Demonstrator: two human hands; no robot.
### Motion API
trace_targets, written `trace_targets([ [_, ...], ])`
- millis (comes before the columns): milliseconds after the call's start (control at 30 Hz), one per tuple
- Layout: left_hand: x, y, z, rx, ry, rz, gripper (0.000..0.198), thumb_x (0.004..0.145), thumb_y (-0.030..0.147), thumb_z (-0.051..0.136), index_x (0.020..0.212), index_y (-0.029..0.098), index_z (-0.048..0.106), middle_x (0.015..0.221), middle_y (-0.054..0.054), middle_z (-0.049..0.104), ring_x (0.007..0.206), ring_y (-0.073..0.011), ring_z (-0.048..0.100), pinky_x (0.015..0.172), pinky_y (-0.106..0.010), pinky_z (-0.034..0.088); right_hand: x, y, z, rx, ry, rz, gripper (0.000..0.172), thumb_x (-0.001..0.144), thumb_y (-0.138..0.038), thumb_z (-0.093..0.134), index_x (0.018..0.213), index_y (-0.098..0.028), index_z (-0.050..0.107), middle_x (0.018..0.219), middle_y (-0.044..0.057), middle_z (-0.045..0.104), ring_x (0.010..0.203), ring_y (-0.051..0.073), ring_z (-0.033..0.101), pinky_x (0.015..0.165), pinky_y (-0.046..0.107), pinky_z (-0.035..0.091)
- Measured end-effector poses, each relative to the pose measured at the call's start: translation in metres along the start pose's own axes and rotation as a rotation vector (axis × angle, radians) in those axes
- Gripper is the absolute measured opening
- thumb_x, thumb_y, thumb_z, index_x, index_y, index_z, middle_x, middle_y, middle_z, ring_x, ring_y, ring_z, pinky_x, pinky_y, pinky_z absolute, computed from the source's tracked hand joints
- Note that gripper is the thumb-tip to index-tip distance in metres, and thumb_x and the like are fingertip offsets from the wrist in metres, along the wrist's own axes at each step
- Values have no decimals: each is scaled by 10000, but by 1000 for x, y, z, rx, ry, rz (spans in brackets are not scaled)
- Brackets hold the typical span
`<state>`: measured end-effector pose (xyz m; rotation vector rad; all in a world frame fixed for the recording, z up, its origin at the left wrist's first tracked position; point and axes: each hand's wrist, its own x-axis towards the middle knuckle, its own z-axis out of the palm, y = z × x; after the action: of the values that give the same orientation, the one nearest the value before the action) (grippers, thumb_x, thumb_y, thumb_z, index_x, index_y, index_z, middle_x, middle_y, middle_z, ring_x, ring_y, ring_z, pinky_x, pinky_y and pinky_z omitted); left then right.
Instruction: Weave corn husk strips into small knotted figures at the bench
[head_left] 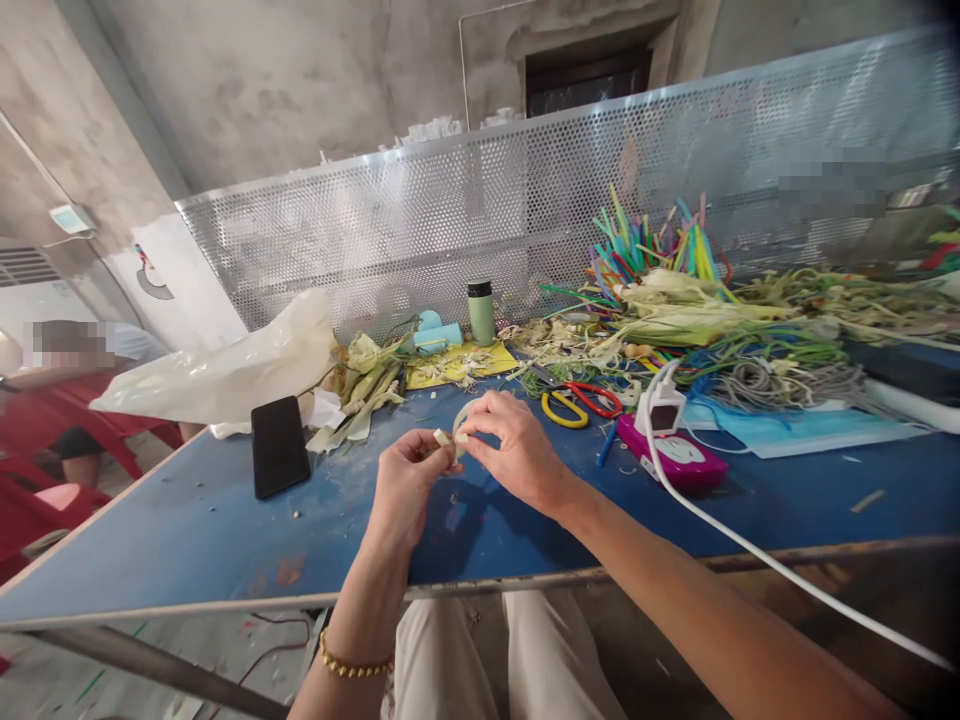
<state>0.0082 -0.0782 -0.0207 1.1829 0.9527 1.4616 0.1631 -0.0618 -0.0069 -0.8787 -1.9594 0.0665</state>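
Both hands meet above the blue table (187,540) and pinch a pale strip of corn husk (459,420) between them. My left hand (409,480) grips one folded end with thumb and fingers closed. My right hand (510,445) is closed on the other end, where the strip curves upward. A gold bracelet sits on my left wrist. A heap of corn husks (364,385) lies just beyond the hands, and a pair of scissors (577,402) with yellow and red handles rests to the right.
A black phone (277,445) lies left of my hands, near a pale plastic bag (225,370). A green tumbler (481,312) stands at the perforated metal screen (450,220). A pink power strip (679,458) with white cable, coloured straws (652,245) and more husks fill the right. A seated person (67,390) is far left.
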Motion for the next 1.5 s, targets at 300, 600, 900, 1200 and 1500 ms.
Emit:
trace_targets([
  [300,-4,3,-1,-18,-96,-6,170,678,251,792,743,126,695,634,-7,640,546,-98,566,595,-229,409,4,4,-1,202,-90,234,153,795,-179,675,663,-166,600,764,16,654,734,147,563,717,288,402],
  [600,-5,6,-1,-130,-149,-80,191,652,271,797,666,117,686,623,-16,606,521,-94,534,561,-231,386,4,5,3,579,-97,380,190,745,-299,702,697,-149,595,825,45,680,716,137,589,665,253,462],
  [900,-4,5,-1,-97,-161,-80,211,660,298,799,714,122,698,670,-19,616,547,-96,530,577,-238,389,5,4,1,424,-83,380,187,740,-302,703,675,-160,599,627,-4,607,584,112,517,550,229,408],
  [1200,-5,1,4,37,-88,23,215,657,283,808,778,139,704,689,-8,645,612,-107,534,618,-232,406,6,1,4,463,-36,453,166,699,-267,711,692,-159,585,619,-11,596,558,106,518,529,228,407],
  [1500,-3,4,-2,-99,-84,-106,172,608,224,796,617,125,656,585,-3,586,516,-81,485,540,-223,356,5,3,-2,495,-30,377,331,867,-373,598,1110,-152,564,707,12,645,638,147,599,636,276,473],
])
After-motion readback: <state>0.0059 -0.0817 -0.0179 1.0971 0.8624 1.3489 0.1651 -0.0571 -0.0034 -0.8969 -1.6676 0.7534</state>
